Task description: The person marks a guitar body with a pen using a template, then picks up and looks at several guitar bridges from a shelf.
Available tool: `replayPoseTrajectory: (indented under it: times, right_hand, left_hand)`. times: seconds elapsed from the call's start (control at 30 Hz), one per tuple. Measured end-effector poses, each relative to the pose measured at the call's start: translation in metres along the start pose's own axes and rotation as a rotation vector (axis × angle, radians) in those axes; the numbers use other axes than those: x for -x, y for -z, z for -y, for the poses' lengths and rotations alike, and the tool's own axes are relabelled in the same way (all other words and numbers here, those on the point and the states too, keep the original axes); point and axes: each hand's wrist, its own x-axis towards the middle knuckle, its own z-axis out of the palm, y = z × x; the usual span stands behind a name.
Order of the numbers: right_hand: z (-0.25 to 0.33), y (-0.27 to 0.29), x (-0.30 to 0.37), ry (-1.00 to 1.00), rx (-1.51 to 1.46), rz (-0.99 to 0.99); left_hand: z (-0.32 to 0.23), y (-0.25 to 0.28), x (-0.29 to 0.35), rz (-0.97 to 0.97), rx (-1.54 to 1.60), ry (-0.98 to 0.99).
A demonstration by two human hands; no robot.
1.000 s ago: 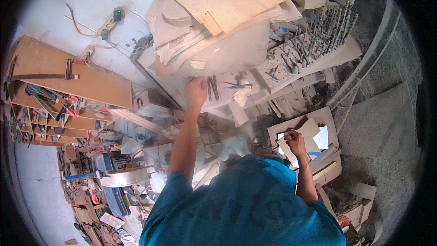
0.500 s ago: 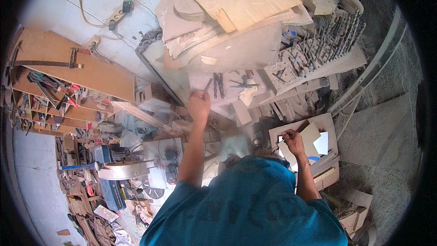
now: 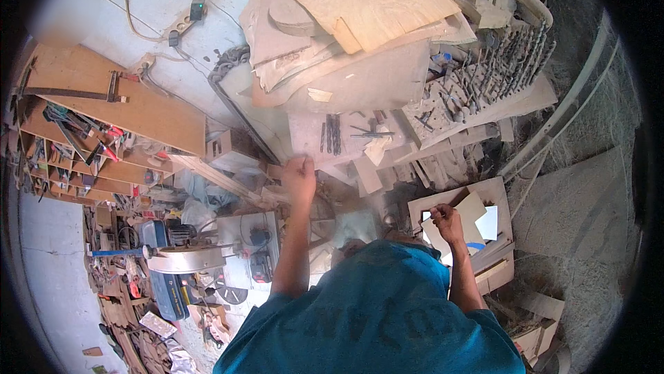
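Observation:
My left hand [image 3: 299, 179] is just in front of a pale board [image 3: 308, 121], its fingers curled and nothing visible in them. Beyond it, several dark drill bits [image 3: 334, 135] lie side by side on that board, with other thin bits [image 3: 371, 132] and a torn, pale scrap [image 3: 377, 148] to their right. My right hand [image 3: 447, 223] hovers over brown card pieces [image 3: 472, 212] and white sheets [image 3: 488, 223] at the right. Its fingers are pinched together; whatever is between them is too small to make out.
A wooden block [image 3: 477, 97] full of upright drill bits stands at the far right. Plywood sheets [image 3: 373, 0] are stacked at the back. At the left are a tool shelf [image 3: 117, 107] and a blue machine [image 3: 162, 263]. A power strip [image 3: 181, 26] lies at the back left.
A drill bit that was in my left hand now lies beside the others on the board. The left hand has drawn back toward me. My right hand has barely moved.

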Motion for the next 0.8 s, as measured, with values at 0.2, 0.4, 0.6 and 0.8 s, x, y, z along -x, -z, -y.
replayPoseTrajectory:
  times: [0.2, 0.4, 0.6, 0.8]
  right_hand:
    - [0.006, -0.005, -0.006, 0.022, 0.037, 0.038]
    - [0.022, -0.007, -0.01, -0.01, 0.007, 0.067]
    - [0.015, -0.008, -0.006, -0.017, 0.017, 0.003]
    - [-0.019, -0.009, 0.011, -0.041, -0.045, -0.078]
  left_hand:
    - [0.015, 0.016, 0.042, 0.039, 0.084, 0.134]
    - [0.005, 0.017, 0.036, 0.069, 0.033, 0.164]
    - [-0.013, -0.002, 0.001, 0.036, 0.008, -0.116]
    - [-0.041, -0.045, -0.067, 0.217, -0.227, -0.205]
